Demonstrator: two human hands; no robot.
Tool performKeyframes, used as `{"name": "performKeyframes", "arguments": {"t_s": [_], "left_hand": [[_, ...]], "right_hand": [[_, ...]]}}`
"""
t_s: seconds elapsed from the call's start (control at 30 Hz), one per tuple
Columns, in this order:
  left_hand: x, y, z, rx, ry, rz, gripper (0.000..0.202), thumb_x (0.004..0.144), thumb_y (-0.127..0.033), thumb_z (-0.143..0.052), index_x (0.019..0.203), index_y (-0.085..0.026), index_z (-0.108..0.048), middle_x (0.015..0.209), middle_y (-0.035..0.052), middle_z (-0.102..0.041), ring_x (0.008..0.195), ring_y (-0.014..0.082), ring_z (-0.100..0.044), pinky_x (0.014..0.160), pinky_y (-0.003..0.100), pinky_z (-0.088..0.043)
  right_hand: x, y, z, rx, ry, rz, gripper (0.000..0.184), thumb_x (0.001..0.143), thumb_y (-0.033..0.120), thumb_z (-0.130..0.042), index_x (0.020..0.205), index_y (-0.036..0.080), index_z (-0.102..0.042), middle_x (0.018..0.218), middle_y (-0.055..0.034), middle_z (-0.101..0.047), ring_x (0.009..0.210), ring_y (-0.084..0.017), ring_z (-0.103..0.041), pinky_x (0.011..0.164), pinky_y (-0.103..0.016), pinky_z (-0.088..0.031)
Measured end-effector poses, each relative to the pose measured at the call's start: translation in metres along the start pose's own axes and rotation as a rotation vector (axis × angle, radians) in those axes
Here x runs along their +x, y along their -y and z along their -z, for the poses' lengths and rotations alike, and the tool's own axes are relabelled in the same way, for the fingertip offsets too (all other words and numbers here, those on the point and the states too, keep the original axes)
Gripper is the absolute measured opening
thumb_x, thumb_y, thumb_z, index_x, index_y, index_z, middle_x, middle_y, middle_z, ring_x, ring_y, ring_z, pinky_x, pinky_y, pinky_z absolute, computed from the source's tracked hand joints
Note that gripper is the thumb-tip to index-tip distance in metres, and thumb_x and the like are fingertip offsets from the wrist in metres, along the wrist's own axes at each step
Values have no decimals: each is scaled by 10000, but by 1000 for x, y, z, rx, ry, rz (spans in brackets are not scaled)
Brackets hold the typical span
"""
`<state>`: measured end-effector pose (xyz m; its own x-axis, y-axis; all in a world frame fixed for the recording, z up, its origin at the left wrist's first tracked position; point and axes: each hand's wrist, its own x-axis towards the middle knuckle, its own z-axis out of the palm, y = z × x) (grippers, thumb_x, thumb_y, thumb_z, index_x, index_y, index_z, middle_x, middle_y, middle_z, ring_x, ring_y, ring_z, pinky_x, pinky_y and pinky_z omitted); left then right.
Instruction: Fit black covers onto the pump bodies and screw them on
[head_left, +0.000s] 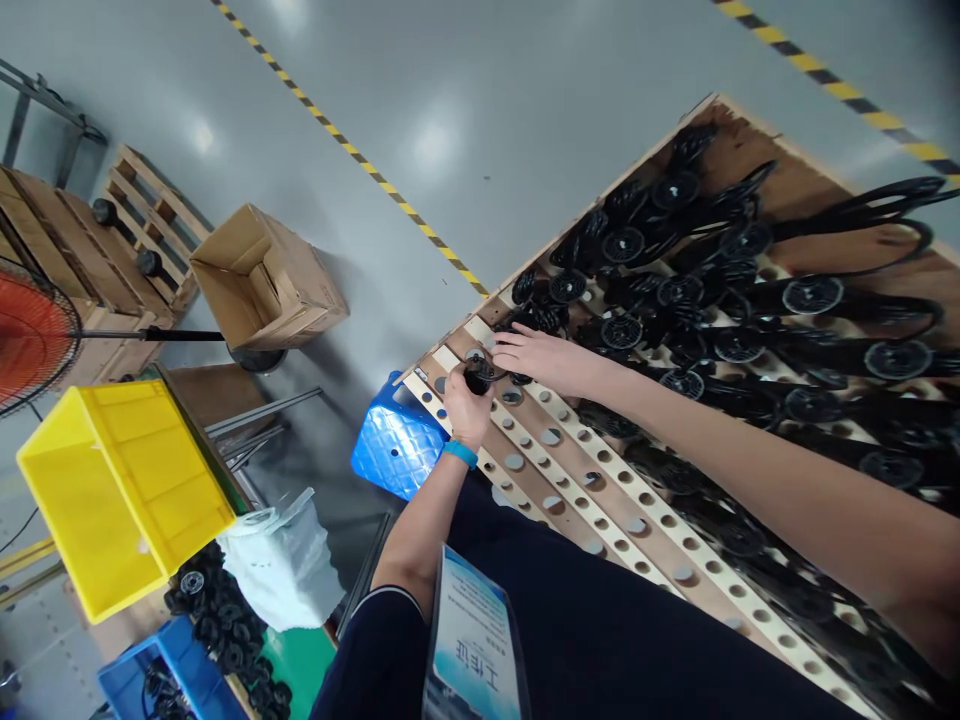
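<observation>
My left hand, with a blue band at the wrist, is closed around a black round-ended part at the near-left corner of a wooden crate. The part's exact kind cannot be made out. Just to the right, my right hand reaches across with its fingers stretched out, beside the held part and over black coiled cable. Pale wooden strips with round holes line the crate. Black corded parts with round, ribbed discs stand in rows beyond my right arm.
A blue quilted stool touches the crate's left corner. Further left are an open cardboard box, a yellow bin, a white plastic bag, a blue bin and a fan. Yellow-black tape crosses the floor.
</observation>
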<state>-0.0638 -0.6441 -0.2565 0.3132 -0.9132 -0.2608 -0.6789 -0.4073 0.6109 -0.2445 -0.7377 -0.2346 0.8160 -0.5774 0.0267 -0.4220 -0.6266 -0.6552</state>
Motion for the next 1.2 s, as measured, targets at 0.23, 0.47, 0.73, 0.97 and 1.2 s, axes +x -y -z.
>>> {"name": "performKeyframes", "arguments": {"t_s": [0.23, 0.47, 0.73, 0.97, 1.2], "left_hand": [[-4, 12, -4, 12, 20, -66, 576, 787, -175, -839, 1290, -205, -561, 1276, 140, -668, 1270, 317, -639, 1114, 464, -517], [-5, 22, -6, 38, 34, -105, 605, 800, -149, -816, 1334, -196, -536, 1291, 146, -658, 1289, 328, -634, 1102, 480, -536], [-1, 20, -5, 70, 48, -155, 608, 781, -109, -805, 1323, -175, -538, 1315, 162, -649, 1301, 335, -629, 1115, 477, -528], [4, 14, -4, 138, 52, -157, 575, 839, -208, -802, 1344, -185, -528, 1297, 166, -668, 1257, 326, -655, 1073, 474, -544], [42, 5, -12, 283, 94, -148, 472, 895, -313, -772, 1289, -176, -551, 1188, 171, -697, 1188, 330, -677, 973, 434, -562]], "right_hand": [[-24, 3, -18, 81, 13, 26, 544, 815, -43, -401, 1231, 189, -662, 1367, -123, -669, 1544, -278, -393, 1287, -636, -299], [-31, 7, -30, 182, 67, -13, 695, 651, -69, -441, 1265, 180, -649, 1414, -120, -645, 1557, -278, -369, 1277, -582, -360], [-33, 13, -23, 272, 101, -105, 591, 683, -14, -510, 1224, 191, -628, 1364, -135, -639, 1464, -292, -487, 1124, -479, -532], [-30, 9, -17, 298, 53, -151, 582, 652, -20, -522, 1173, 215, -630, 1310, -100, -665, 1383, -276, -555, 1093, -441, -538], [-10, -3, -9, 183, -59, -294, 455, 766, 48, -594, 1196, 198, -609, 1395, -146, -625, 1367, -345, -538, 1087, -520, -505]]}}
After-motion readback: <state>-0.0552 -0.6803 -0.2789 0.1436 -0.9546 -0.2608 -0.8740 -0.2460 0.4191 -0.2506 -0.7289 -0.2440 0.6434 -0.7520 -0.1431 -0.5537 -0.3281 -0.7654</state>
